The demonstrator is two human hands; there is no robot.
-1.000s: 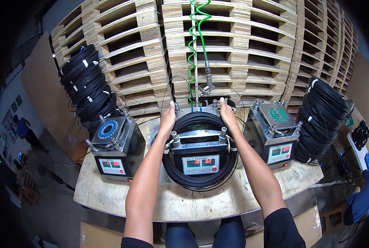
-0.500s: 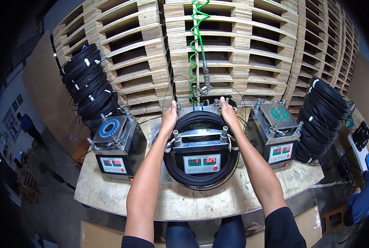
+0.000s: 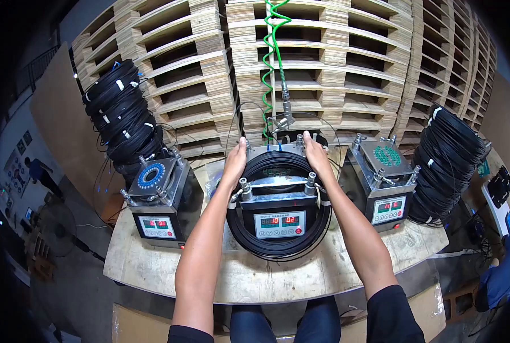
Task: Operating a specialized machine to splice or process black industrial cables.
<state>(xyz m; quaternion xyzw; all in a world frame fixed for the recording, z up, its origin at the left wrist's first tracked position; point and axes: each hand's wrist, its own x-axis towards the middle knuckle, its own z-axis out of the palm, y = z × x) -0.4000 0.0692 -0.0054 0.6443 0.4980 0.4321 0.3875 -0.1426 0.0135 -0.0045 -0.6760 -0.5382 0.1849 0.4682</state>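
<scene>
A black box-shaped machine (image 3: 249, 224) with a metal top, corner posts and a lit red-digit panel stands in the middle of the table. A thick coil of black cable (image 3: 278, 251) loops around it, passing below its front panel and over its far side. My left hand (image 3: 235, 163) is at the far left of the coil, beside the far left post. My right hand (image 3: 316, 156) is at the far right, beside the other far post. Both hands point away from me; their fingers are mostly hidden, so I cannot tell what they grip.
Similar machines stand at the left (image 3: 155, 200), with a blue ring on top, and at the right (image 3: 380, 188), with green dots. Stacked black cable coils (image 3: 118, 108) rise at the left, more coils (image 3: 446, 166) at the right. A green spiral hose (image 3: 278, 51) hangs before wooden pallets (image 3: 346, 57).
The red digits on the middle machine's panel have changed. Both hands stay in nearly the same place beside the coil.
</scene>
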